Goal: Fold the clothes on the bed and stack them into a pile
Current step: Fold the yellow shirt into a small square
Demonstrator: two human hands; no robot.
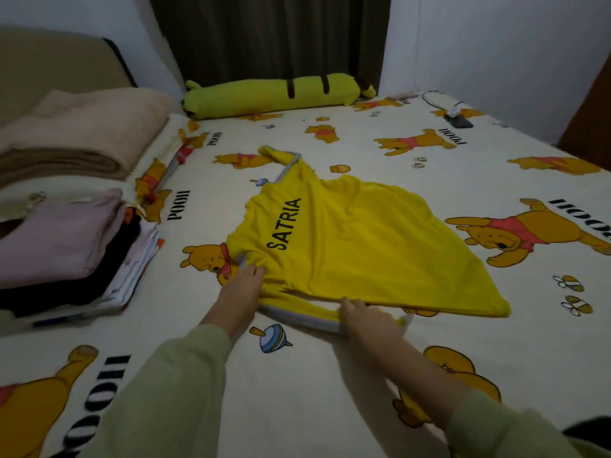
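By the bed's (297, 391) left edge sits the pile (76, 246) of folded clothes; mid-bed lies the yellow shirt (347, 246), thin, limp and light, likely to slide and wrinkle. The left hand (243, 285) pinches its near shoulder, the right hand (358, 314) grips the near sleeve edge: seams look the firmest hold

matt yellow cloth shirt (357, 246)

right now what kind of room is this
Most likely a bedroom: a bed under a Pooh-print sheet, a long yellow bolster pillow by the dark curtain, and a pile of folded clothes.
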